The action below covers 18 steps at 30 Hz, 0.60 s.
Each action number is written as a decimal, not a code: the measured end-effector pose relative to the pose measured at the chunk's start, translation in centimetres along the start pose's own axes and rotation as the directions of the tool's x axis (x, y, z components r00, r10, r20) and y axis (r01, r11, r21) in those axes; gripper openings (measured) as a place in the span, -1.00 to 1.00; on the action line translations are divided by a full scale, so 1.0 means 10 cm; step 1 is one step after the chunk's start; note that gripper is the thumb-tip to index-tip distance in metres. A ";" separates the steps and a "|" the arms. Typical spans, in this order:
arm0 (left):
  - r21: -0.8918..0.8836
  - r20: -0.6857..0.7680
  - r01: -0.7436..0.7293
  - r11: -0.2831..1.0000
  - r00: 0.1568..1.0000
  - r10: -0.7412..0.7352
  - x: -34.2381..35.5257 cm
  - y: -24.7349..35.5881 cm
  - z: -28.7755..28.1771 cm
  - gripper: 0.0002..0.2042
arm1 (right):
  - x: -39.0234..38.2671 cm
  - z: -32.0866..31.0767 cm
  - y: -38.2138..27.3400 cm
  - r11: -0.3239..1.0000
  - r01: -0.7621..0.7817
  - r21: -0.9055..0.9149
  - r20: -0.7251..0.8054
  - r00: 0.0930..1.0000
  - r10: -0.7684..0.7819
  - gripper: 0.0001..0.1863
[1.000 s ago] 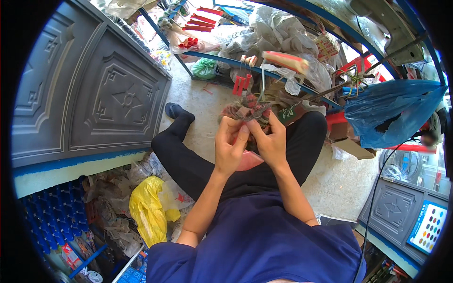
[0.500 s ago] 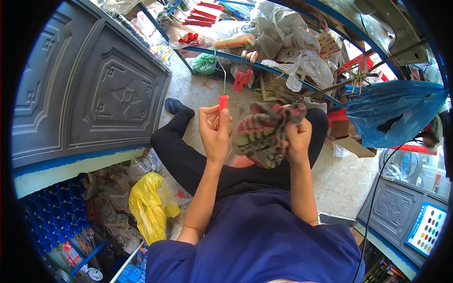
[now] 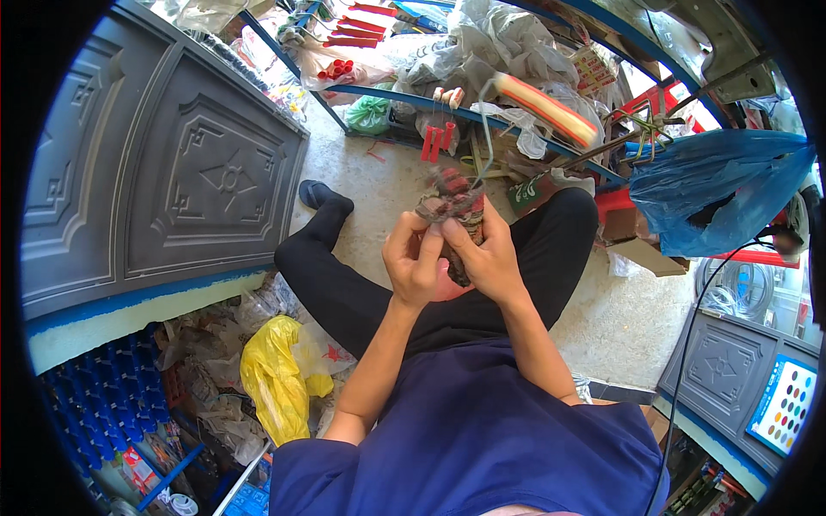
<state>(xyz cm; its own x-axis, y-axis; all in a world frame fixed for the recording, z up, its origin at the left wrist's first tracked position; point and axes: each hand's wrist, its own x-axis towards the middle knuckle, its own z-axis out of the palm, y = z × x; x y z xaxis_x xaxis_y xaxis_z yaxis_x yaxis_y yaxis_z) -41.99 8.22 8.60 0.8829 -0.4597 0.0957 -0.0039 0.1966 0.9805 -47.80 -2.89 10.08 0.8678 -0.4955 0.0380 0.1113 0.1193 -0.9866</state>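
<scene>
Both hands are closed together in front of my lap on a crumpled cloth [image 3: 456, 193], patterned dark with red and green. My left hand [image 3: 413, 265] pinches its near left side. My right hand [image 3: 492, 262] grips it from the right, thumb beside the left thumb. A paint roller [image 3: 546, 110] with a cream, red-striped sleeve sticks out beyond the cloth, its bent wire rising from the bundle. The cloth and fingers hide the roller's handle, so I cannot tell which hand grips it.
Past my knees, a blue-framed shelf [image 3: 413, 99] bears plastic bags and several red-handled rollers [image 3: 353, 34]. More red handles [image 3: 437, 140] hang from its edge. A blue bag [image 3: 718, 189] hangs at right. Grey panelled cabinet [image 3: 228, 172] stands left, a yellow bag [image 3: 277, 378] below it.
My hands have come together, bringing the cloth around the roller's handle. The roller's sleeve has swung from left to right, and the red handle is now covered.
</scene>
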 end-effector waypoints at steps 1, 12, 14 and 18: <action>0.000 0.002 -0.002 1.000 1.000 0.002 0.03 0.02 -0.01 -0.91 | 0.02 0.03 -0.04 0.998 -0.025 0.064 -0.018 0.999 0.026 -0.67; -0.159 0.432 0.202 0.966 0.894 -0.116 0.49 0.42 -0.10 -0.62 | 0.05 -0.03 -0.05 0.976 -0.135 0.172 0.284 0.955 0.082 -0.66; -0.372 0.480 0.296 0.880 0.872 -0.090 0.54 0.30 -0.14 -0.67 | 0.01 0.03 -0.06 0.947 -0.224 0.229 0.324 0.935 0.143 -0.67; -0.361 0.348 0.241 0.901 0.931 -0.110 0.58 0.28 -0.24 -0.73 | 0.03 0.03 -0.17 0.925 -0.378 0.037 0.430 0.842 0.326 -0.68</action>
<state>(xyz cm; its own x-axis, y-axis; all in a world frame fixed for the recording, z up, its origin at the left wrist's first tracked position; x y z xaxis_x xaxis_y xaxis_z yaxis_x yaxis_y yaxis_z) -35.74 8.19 11.45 0.6594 -0.7507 0.0412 0.3788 0.3791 0.8443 -47.53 -2.98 11.83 0.9750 -0.0084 -0.2218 -0.2067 0.3298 -0.9211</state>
